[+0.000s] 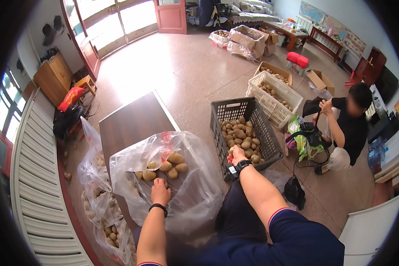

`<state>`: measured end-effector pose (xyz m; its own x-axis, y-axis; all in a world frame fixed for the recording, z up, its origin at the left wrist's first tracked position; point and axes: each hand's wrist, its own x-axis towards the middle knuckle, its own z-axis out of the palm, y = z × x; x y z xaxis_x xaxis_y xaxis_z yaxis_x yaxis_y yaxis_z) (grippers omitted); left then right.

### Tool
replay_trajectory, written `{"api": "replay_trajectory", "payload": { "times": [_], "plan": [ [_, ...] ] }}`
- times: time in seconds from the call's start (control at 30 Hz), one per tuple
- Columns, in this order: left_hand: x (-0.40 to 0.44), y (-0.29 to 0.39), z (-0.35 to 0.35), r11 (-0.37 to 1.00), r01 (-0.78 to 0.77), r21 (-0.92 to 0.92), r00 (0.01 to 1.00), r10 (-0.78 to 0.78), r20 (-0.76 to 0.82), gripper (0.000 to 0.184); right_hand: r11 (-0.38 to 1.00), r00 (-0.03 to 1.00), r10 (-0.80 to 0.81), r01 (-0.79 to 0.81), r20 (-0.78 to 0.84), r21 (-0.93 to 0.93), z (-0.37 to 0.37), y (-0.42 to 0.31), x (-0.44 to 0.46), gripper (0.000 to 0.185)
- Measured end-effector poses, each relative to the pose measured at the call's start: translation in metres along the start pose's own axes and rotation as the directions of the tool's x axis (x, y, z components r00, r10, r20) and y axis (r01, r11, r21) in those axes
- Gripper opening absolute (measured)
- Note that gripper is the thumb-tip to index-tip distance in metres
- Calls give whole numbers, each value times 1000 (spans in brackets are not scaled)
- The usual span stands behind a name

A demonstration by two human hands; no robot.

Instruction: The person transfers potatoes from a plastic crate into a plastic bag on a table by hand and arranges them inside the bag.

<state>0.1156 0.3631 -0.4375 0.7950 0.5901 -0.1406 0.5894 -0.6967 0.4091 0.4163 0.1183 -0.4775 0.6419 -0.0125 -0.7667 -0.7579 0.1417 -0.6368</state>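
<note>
A clear plastic bag [199,177] with red print lies spread over the dark tabletop [133,115], its mouth gaping. Inside it are several potatoes [176,158]. My left hand [161,193] reaches into the bag, its fingers closed on a potato at the near side of the group. To the right stands a dark grey plastic crate [270,157] partly filled with potatoes [240,134]. Over its near left part is my right hand [238,156], fingers curled round a potato that is mostly hidden.
Tied bags of potatoes [112,235] lie left of the table beside a white radiator [37,177]. Behind the grey crate are a white crate [277,116] and a cardboard box [262,65] of potatoes. At right, a person [352,124] crouches by a green bag [308,148].
</note>
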Motion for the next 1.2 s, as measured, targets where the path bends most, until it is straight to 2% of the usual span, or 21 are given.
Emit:
{"api": "replay_trajectory", "payload": {
  "times": [0.07,0.2,0.27,0.37,0.47,0.57,0.6,0.63,0.67,0.7,0.73,0.77,0.8,0.83,0.87,0.93,1.0,1.03,1.1,1.13,1.2],
  "plan": [
    [-4,2,2,1000,-9,12,1000,9,-27,39,1000,1000,-12,12,-26,-28,-1,3,7,37],
    [-2,-14,30,996,82,18,996,-82,-36,34,991,998,-29,21,-60,-135,-1,5,13,37],
    [0,-19,32,995,103,8,992,-102,-76,30,990,1000,-21,20,-3,-140,-1,2,0,27],
    [-5,-18,29,996,77,-33,992,-80,-96,29,996,999,-4,1,-40,-89,-2,1,-2,23],
    [-3,-28,40,990,88,-112,988,-101,-117,33,998,1000,-4,3,-1,-62,-4,4,3,25],
    [9,-45,53,981,100,-165,977,-128,-170,37,997,995,-54,49,-81,-65,2,-1,-17,25],
    [12,-49,55,955,115,-274,974,-163,-160,37,997,995,-56,51,-79,-65,3,0,-20,25],
    [17,-55,61,916,128,-380,969,-196,-147,37,974,983,-181,179,0,-135,6,1,-25,25],
    [21,-59,67,916,125,-382,969,-195,-151,37,931,951,-297,309,85,-194,11,1,-30,25],
    [26,-66,80,832,161,-530,964,-249,-98,36,883,916,-382,401,122,-246,18,2,-41,25],
    [30,-68,86,724,195,-661,956,-291,-36,34,843,862,-495,507,109,-178,28,4,-62,21],
    [27,-56,75,725,189,-662,958,-284,-38,34,812,810,-563,579,166,-74,37,9,-65,17],
    [14,-27,46,573,253,-779,954,-282,103,33,768,747,-631,640,209,33,43,14,-67,14],
    [3,-6,27,401,328,-855,938,-247,244,31,708,666,-672,706,325,16,48,19,-78,12],
    [0,2,22,402,326,-856,940,-233,249,31,641,575,-693,768,435,7,50,23,-96,10],
    [-4,13,18,221,376,-900,926,-123,357,29,528,471,-559,837,682,-145,53,36,-126,17],
    [-10,23,12,186,385,-904,923,-85,376,29,361,297,-391,920,871,-151,58,53,-149,28],
    [-13,27,9,134,407,-904,913,-50,404,28,361,299,-395,920,869,-152,58,60,-155,28],
    [-16,31,5,83,429,-900,903,-16,429,27,-35,-14,-227,999,974,7,59,69,-166,37],
    [-17,31,4,54,441,-896,896,27,443,27,-34,-14,-227,999,974,6,59,71,-170,37],
    [-18,27,8,27,457,-889,886,69,458,26,-44,84,-3,996,996,-84,59,76,-176,52]
  ]
}}
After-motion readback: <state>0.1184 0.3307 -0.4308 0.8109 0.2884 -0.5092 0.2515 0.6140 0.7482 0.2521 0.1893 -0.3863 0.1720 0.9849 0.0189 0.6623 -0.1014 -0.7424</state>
